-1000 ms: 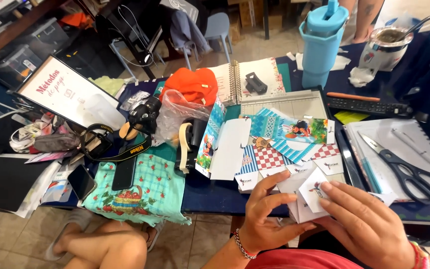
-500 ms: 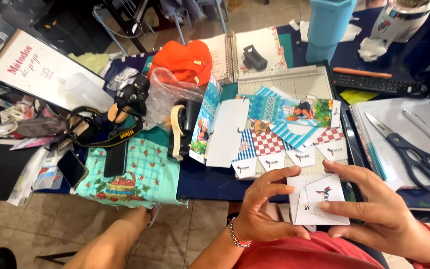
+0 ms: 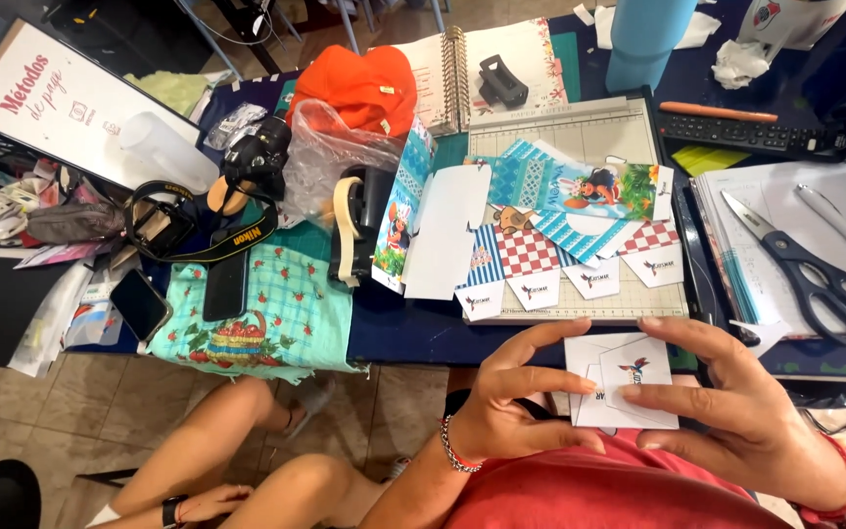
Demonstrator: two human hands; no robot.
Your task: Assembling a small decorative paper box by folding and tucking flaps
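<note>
Cluttered and dark blue, the desk (image 3: 413, 328) fills the upper two thirds of the frame, with tiled floor showing at the lower left. At the lower centre right, both hands hold a small white folded card piece (image 3: 622, 384) just below the desk's near edge. The left hand (image 3: 511, 411) has its fingers (image 3: 540, 380) closed on the piece's left edge, thumb above and fingertips on its face. The right hand (image 3: 736, 411) grips the right edge, index finger along the top and other fingers curled below. The piece lies roughly flat, its long axis running left to right, its small printed mark facing up; it seems to be several overlapped flaps, though the layers are hard to separate. Its lower edge is covered by fingers.

Above it on the desk lies a paper trimmer (image 3: 580, 132) carrying printed cut-out box sheets (image 3: 580, 220) in blue, red check and white. Scissors (image 3: 810, 269) lie at the right on a white pad. A camera (image 3: 258, 157) with its strap sits at upper left, beside an orange cap (image 3: 364, 88). A blue tumbler (image 3: 643, 44) is cut off by the top edge. Another person's bare legs (image 3: 247, 460) show at the lower left.
</note>
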